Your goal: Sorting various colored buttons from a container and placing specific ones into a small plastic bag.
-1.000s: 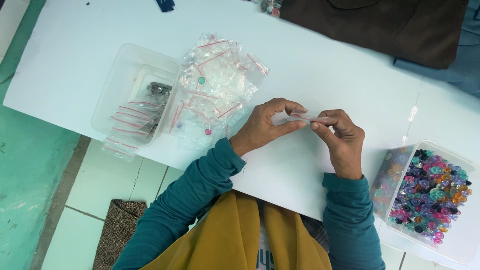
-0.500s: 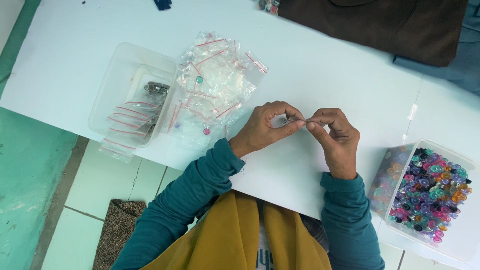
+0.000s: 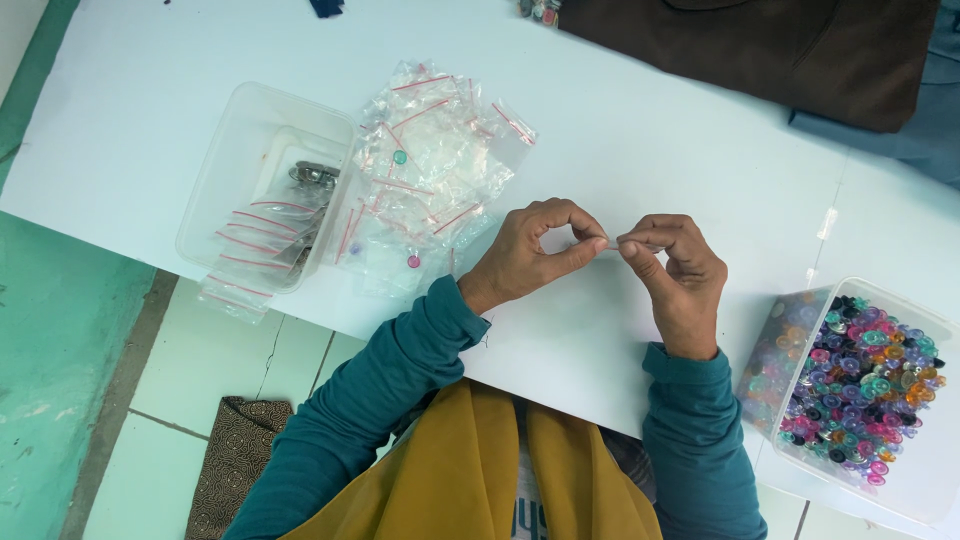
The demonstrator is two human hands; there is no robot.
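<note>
At the far left of the white counter [image 3: 650, 130] stood a clear plastic tub [image 3: 262, 180] with a few red-striped zip bags [image 3: 262, 235] draped over its near wall and some metal pieces [image 3: 312, 175] inside. Just right of it lay a heap of small clear zip bags [image 3: 430, 170], touching the tub's side, with a green bead [image 3: 399, 157] and a pink bead [image 3: 413, 262] showing through the plastic. My left hand [image 3: 525, 255] hovered just right of that heap, its grip narrow, thumb and forefinger pinched on one end of a small clear zip bag [image 3: 612, 243]. My right hand [image 3: 680, 275] met it there, grip also narrow, pinching the other end, so the bag was stretched between my fingertips above the middle of the counter. I could not tell what it contained. At the near right corner sat a clear box [image 3: 925, 485] full of many-coloured beads [image 3: 865, 385]. Along the far edge lay a dark brown cloth [image 3: 760, 45].
</note>
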